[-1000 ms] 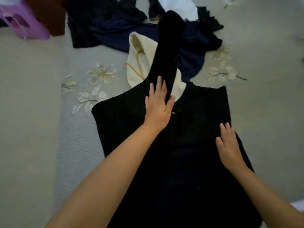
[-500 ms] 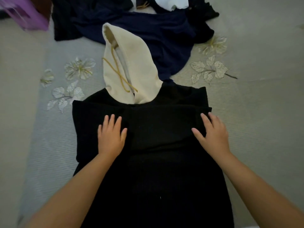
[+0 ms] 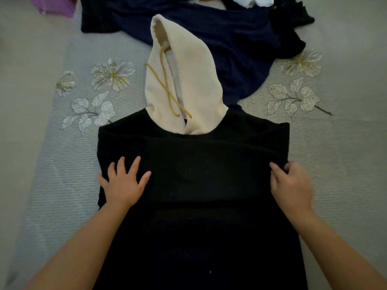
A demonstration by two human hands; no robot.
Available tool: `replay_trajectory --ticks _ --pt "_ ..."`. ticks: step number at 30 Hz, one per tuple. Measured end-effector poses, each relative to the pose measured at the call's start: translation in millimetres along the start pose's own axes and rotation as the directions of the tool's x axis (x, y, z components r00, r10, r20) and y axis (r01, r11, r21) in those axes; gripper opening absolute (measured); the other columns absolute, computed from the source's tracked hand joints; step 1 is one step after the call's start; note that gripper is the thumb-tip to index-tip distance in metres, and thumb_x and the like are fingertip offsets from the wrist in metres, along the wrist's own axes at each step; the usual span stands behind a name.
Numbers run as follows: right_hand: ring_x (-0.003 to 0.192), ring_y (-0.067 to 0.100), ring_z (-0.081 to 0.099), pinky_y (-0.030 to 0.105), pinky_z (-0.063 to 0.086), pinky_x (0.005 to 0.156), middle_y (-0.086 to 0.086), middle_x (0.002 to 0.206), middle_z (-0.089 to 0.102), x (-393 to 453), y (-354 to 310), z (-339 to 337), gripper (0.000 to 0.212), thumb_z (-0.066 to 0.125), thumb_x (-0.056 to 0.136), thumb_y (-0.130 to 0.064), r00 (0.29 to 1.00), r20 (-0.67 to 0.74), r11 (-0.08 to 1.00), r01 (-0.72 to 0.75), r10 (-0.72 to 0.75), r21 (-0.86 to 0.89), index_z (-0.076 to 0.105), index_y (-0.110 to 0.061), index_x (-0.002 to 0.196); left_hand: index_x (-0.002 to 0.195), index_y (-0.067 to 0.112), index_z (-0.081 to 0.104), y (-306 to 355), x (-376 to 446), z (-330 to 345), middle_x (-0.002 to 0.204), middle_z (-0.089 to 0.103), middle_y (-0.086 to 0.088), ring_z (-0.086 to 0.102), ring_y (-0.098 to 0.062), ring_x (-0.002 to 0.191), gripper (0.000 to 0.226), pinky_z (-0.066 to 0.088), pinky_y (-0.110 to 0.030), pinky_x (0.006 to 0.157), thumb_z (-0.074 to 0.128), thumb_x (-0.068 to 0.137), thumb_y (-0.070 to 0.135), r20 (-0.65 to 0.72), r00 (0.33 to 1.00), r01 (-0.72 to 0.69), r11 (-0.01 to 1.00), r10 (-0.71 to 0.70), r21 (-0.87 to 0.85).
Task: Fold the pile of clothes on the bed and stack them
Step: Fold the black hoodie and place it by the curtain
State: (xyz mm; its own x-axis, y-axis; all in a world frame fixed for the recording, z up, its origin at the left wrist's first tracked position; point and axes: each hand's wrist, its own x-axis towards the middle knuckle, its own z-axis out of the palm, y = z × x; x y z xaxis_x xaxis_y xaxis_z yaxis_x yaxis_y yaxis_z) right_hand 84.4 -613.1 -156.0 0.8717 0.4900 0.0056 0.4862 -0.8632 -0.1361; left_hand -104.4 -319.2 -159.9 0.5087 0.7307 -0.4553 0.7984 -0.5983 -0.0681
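Hands [image 3: 122,184] [image 3: 292,185] on black hoodie [image 3: 199,185], bed [image 3: 41,164]

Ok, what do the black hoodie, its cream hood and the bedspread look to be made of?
Black hoodie: soft matte knit, likely cotton fleece; it lies limp, with no sheen.
Cream hood: thicker fleecy knit, matte, with a yellow cord.
Bedspread: woven grey fabric, finely ribbed, with flowers that look embroidered.

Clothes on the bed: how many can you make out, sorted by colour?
Black with cream hood: 1, the hoodie under both hands
Navy: 1, the garment behind it
Black, in the far pile: 1 clump, pieces unclear
White: 1 scrap
Total: 4 at least
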Motion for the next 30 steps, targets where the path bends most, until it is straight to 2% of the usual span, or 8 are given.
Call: replay_trajectory --ticks 3,10,14,18,21,25,27,30 --pt "0.122 0.041 0.037 0.052 0.034 0.091 0.024 0.134 0.044 4.8 -12.6 7.3 0.028 0.057 0.087 -0.023 0.969 0.196 0.987 -0.141 0.153 -0.077 0.068 -0.008 0.108 0.131 0.006 0.049 0.3 15.8 -13.7 0.135 0.044 -0.025 0.035 -0.043 0.128 0.051 0.021 -0.063 0.103 0.044 0.092 0.038 -0.248 0.959 -0.148 0.989 0.138 -0.024" --pt "0.121 0.037 0.044 0.062 0.037 0.089 0.022 0.126 0.055 53.0 -57.8 14.0 0.053 0.036 0.080 -0.040 0.987 0.054 0.983 0.156 -0.151 -0.093 0.066 -0.010 0.111 0.129 0.003 0.051 18.2 72.2 -22.6 0.136 0.047 -0.021 0.038 -0.042 0.128 0.066 0.029 -0.054 0.102 0.021 0.086 0.042 -0.207 0.831 -0.512 0.855 0.517 0.079" --pt "0.122 0.043 0.045 0.066 0.032 0.091 0.020 0.133 0.050 104.6 -69.4 29.2 0.056 0.024 0.088 -0.052 0.941 0.261 0.954 0.261 -0.217 -0.145 0.060 -0.024 0.121 0.147 0.028 0.010 20.6 102.9 -13.3 0.156 0.001 -0.004 -0.009 -0.032 0.142 0.089 -0.006 -0.045 0.113 -0.009 0.068 0.063 -0.161 0.920 -0.362 0.932 0.359 0.009" --pt "0.143 0.027 -0.007 0.054 -0.003 0.111 0.000 0.156 -0.007 137.2 -68.8 44.5 0.057 0.008 0.091 -0.060 0.894 0.441 0.981 0.148 -0.079 -0.124 0.007 -0.040 0.145 0.147 0.033 0.005 20.1 116.4 -13.0 0.156 -0.009 -0.003 -0.015 -0.032 0.141 0.063 -0.010 -0.043 0.113 0.021 0.091 0.059 -0.119 0.976 -0.190 0.979 0.180 -0.075" --pt "0.142 0.024 -0.014 0.050 -0.006 0.112 -0.002 0.155 -0.013 137.9 -67.3 45.0 0.053 0.020 0.096 -0.050 0.887 0.462 0.994 0.045 0.007 -0.102 0.003 -0.039 0.145 0.147 0.033 0.005 21.8 113.6 -16.7 0.156 -0.009 -0.003 -0.015 -0.031 0.141 0.060 -0.011 -0.041 0.113 0.025 0.093 0.053 -0.110 0.980 -0.179 0.979 0.168 -0.102" --pt "0.122 0.047 0.042 0.049 0.031 0.102 0.028 0.131 0.048 156.0 -84.7 32.1 0.055 0.036 0.087 -0.044 0.977 0.140 0.982 0.146 -0.163 0.119 0.065 -0.005 0.113 0.147 0.026 0.015 14.5 116.2 -26.4 0.156 0.005 -0.010 -0.004 -0.032 0.142 0.065 -0.004 -0.049 0.112 0.021 0.091 0.058 -0.176 0.959 -0.241 0.965 0.221 -0.103" --pt "0.102 0.046 0.056 0.035 0.035 0.095 0.029 0.108 0.060 189.2 -104.7 20.2 0.045 0.048 0.083 -0.034 0.975 -0.112 0.945 0.213 -0.191 0.247 0.069 0.004 0.092 0.142 0.017 0.032 14.0 127.9 -34.2 0.149 0.025 -0.019 0.015 -0.042 0.138 0.070 0.009 -0.057 0.107 0.017 0.088 0.060 -0.306 0.904 -0.354 0.924 0.298 -0.145" --pt "0.122 0.037 0.043 0.026 0.022 0.102 0.024 0.129 0.049 248.4 -149.6 3.0 0.058 0.049 0.083 -0.043 0.986 -0.130 0.909 0.147 -0.103 0.390 0.056 -0.001 0.123 0.135 0.018 0.037 25.0 149.1 -34.8 0.137 0.042 -0.027 0.033 -0.055 0.123 0.058 0.022 -0.061 0.094 0.017 0.094 0.054 -0.408 0.807 -0.496 0.865 0.427 -0.076"
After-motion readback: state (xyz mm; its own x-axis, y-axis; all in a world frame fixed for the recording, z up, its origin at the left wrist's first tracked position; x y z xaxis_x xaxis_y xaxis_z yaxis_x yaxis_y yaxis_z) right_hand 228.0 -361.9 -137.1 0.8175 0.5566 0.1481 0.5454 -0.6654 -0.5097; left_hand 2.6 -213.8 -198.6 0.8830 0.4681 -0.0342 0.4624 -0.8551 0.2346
